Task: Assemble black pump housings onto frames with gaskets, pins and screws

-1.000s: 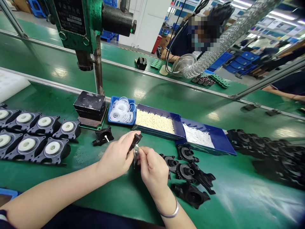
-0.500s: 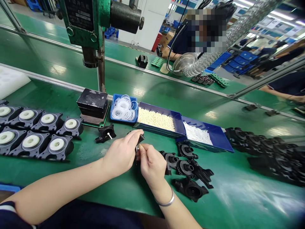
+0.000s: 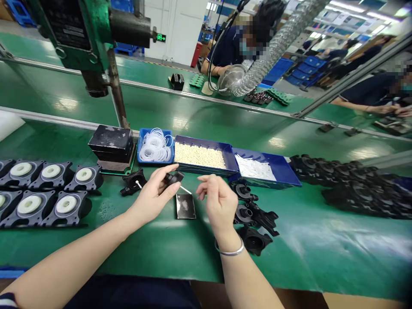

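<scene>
My left hand (image 3: 156, 191) grips a black plastic housing (image 3: 174, 178), its fingers partly covering it. A thin white pin (image 3: 186, 189) sticks out of this housing toward the right. My right hand (image 3: 219, 198) hovers just right of the pin, fingers loosely bent and apart, with nothing visible in them. Below and between both hands lies a small dark square block (image 3: 186, 207) with a shiny top. Left of my left hand, a second black housing (image 3: 133, 181) rests on the green bench with a white pin in it. More black housings (image 3: 254, 241) lie beside my right wrist.
Bins of clear rings (image 3: 155, 146), cream-coloured small parts (image 3: 200, 155) and white pins (image 3: 255, 166) line the back. A green press (image 3: 75, 34) rises over a black block (image 3: 111, 141). Assembled housings with white discs (image 3: 29, 205) stand left; black parts (image 3: 363, 184) pile right. A co-worker (image 3: 244, 43) sits opposite.
My hands have parted, the right moving away to the right. The housing in my left hand now shows its white pin, and the dark square block is uncovered. The camera view has shifted.
</scene>
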The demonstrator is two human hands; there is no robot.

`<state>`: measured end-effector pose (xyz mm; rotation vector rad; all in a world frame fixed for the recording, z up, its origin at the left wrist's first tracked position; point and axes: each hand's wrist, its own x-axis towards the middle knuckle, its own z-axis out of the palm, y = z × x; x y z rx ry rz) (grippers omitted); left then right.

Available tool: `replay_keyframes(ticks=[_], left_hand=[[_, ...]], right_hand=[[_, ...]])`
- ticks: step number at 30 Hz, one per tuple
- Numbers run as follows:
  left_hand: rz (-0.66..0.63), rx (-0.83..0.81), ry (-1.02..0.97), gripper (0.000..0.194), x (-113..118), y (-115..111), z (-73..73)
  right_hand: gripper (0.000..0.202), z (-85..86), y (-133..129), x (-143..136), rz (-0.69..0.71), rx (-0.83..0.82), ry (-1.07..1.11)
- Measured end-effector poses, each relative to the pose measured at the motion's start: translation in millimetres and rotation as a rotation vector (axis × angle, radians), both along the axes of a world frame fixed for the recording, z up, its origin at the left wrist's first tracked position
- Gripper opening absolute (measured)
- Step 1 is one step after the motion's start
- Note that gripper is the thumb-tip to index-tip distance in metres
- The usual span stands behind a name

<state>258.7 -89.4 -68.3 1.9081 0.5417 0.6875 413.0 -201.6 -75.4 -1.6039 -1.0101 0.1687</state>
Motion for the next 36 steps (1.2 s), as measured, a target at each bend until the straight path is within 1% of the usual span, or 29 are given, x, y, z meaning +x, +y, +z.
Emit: replay_keyframes(ticks=[1, 2, 4, 5, 6, 7, 10, 12, 14, 15, 19, 23, 25, 26, 28, 30, 31, 32, 33, 36], left_hand=[[0.014, 0.115, -0.002, 0.042, -1, -1, 0.5], [0.001, 0.267, 0.012, 0.042, -1, -2, 1.6], [-0.105, 0.58, 0.074, 0.036, -2, -4, 4.8], [-0.175, 0.702, 0.106, 0.034, -2, -6, 6.7], [-0.232, 0.794, 0.129, 0.034, -2, -8, 8.7], [-0.261, 0.861, 0.132, 0.034, -1, -10, 10.8], [-0.237, 0.961, 0.099, 0.037, 2, -13, 16.1], [-0.268, 0.992, 0.161, 0.035, 5, -12, 17.1], [-0.347, 1.014, 0.25, 0.034, 8, -11, 15.1], [-0.367, 1.02, 0.263, 0.035, 9, -11, 13.3], [-0.329, 0.999, 0.239, 0.038, 9, -15, 4.0], [-0.354, 0.951, 0.28, 0.038, 8, -19, -1.6], [-0.306, 0.889, 0.236, 0.039, 5, -19, 0.7], [-0.257, 0.828, 0.199, 0.039, 4, -18, 3.3], [-0.128, 0.652, 0.154, 0.04, -1, -14, 10.0], [-0.03, 0.499, 0.197, 0.038, -5, -8, 14.8], [-0.016, 0.468, 0.253, 0.036, -7, -5, 15.3], [-0.027, 0.478, 0.323, 0.034, -8, -3, 14.4], [-0.054, 0.524, 0.4, 0.033, -9, -2, 12.4], [-0.124, 0.773, 0.583, 0.028, -11, -6, 6.0]], right_hand=[[0.038, 2.3, -1, 3, -0.064, 0.042, 0.055], [0.039, 4.6, -1, 5, -0.108, 0.072, 0.099], [0.041, 8.7, -2, 8, -0.141, 0.099, 0.137], [0.041, 10.5, -2, 9, -0.145, 0.102, 0.138], [0.042, 12.0, -2, 10, -0.148, 0.103, 0.131], [0.042, 13.2, -2, 10, -0.153, 0.104, 0.122], [0.043, 15.6, -3, 9, -0.17, 0.12, 0.109], [0.043, 16.7, -3, 8, -0.173, 0.139, 0.112], [0.042, 18.0, -4, 8, -0.172, 0.157, 0.121], [0.042, 18.6, -4, 8, -0.175, 0.164, 0.125], [0.042, 19.8, -6, 9, -0.189, 0.169, 0.121], [0.043, 18.4, -7, 9, -0.175, 0.157, 0.108], [0.043, 17.9, -7, 9, -0.171, 0.151, 0.106], [0.043, 17.9, -7, 10, -0.171, 0.153, 0.104], [0.043, 18.0, -6, 10, -0.173, 0.16, 0.106], [0.042, 18.0, -6, 10, -0.165, 0.167, 0.108], [0.042, 17.9, -6, 10, -0.156, 0.168, 0.105], [0.041, 17.7, -6, 10, -0.147, 0.167, 0.098], [0.041, 17.5, -7, 10, -0.14, 0.162, 0.088], [0.041, 16.6, -7, 11, -0.138, 0.149, 0.051]])
